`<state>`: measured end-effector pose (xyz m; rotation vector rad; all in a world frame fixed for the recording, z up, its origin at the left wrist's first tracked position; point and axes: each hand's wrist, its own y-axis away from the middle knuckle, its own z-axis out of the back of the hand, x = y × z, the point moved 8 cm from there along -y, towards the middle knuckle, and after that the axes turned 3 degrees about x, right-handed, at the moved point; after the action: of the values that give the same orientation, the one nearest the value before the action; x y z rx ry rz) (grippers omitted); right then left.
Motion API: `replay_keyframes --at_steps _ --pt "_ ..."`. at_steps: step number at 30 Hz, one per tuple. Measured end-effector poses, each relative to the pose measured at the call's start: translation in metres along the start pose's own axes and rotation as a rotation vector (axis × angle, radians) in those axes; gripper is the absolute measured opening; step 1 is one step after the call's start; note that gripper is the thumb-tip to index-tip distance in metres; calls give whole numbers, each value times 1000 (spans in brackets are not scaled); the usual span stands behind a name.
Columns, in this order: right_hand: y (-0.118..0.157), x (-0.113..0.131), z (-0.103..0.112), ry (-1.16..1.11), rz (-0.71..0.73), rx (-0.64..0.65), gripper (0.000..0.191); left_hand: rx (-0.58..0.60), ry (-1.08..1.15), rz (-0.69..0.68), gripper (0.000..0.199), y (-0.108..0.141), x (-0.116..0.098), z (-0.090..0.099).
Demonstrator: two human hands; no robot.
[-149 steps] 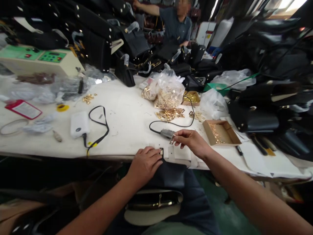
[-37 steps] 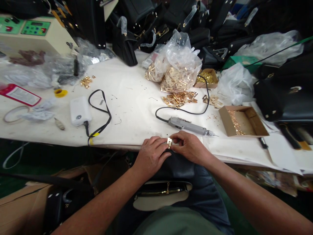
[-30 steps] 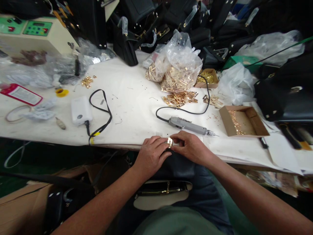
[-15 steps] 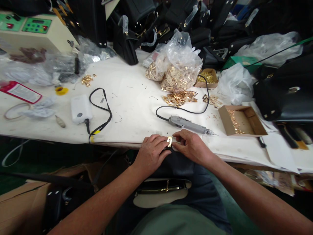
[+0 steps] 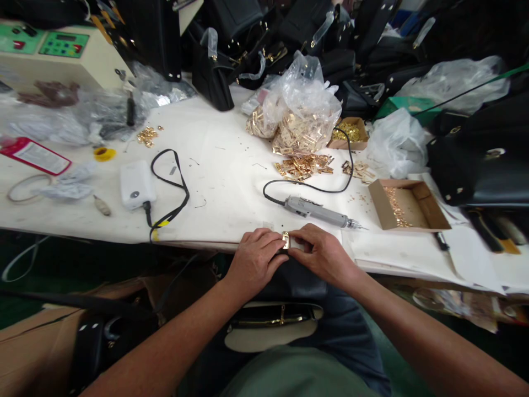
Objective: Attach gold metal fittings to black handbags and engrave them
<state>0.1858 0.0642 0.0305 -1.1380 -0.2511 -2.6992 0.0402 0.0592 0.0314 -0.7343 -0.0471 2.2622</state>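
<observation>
Left hand and right hand touching gold plate, black bag beneath, grey electric screwdriver beyond

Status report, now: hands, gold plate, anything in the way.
Left hand and right hand both at gold plate, grip unclear. Plate at front edge of table, black bag close by. Screwdriver lying just beyond right hand, not between hands.

We see a white tabletop, marked with dark specks and bits of thread. Near its front edge lies a grey electric screwdriver, its black cord curving behind it. To the right of that we find an open cardboard box. Farther back, a pile of gold metal plates lies before a clear plastic bag. Toward the left we see a white power box, a yellow tape roll and small gold pieces.
</observation>
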Motion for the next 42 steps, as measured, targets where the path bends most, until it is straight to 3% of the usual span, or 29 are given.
replay_keyframes --at_steps 7,16,25,42 --pt "-1 -2 2 -7 -39 -54 12 -16 -18 -8 25 0 1 0" --pt "-3 -1 2 -22 -38 -17 17 -43 -17 -19 27 1 0 0" --pt "-2 1 2 13 29 10 17 -87 11 -27 13 3 1 4" --pt "1 -1 -1 -14 98 29 27 -142 21 -25 11 4 1 5"
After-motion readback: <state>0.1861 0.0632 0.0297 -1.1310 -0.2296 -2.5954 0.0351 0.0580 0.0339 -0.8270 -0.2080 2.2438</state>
